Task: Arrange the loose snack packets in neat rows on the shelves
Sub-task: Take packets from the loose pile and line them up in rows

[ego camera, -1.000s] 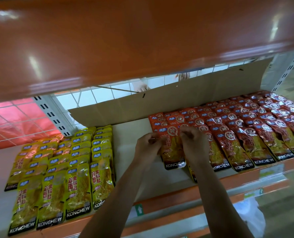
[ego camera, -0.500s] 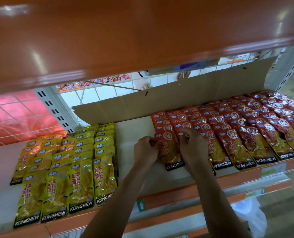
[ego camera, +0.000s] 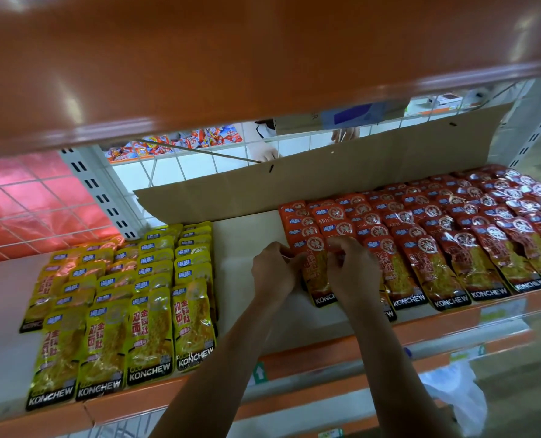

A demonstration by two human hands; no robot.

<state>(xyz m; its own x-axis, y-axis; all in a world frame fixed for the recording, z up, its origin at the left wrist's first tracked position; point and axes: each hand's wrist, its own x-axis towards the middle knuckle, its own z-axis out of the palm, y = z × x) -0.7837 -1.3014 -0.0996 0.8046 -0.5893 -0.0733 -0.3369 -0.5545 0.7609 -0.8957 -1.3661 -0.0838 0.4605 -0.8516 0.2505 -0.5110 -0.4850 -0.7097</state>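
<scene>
Packet (ego camera: 316,279), red, at the shelf's (ego camera: 313,347) front edge, heading the leftmost red row (ego camera: 300,230): my left hand (ego camera: 273,270) and right hand (ego camera: 352,270) pinch its sides with curled fingers, probably to square it with that row.

The white shelf (ego camera: 3,314) is carrying yellow packets (ego camera: 130,295) lying in overlapping rows at 8 o'clock and red packets (ego camera: 452,235) lying in rows from the centre out to 3 o'clock. A cardboard sheet (ego camera: 326,178) is leaning along the back at 12 o'clock.
</scene>
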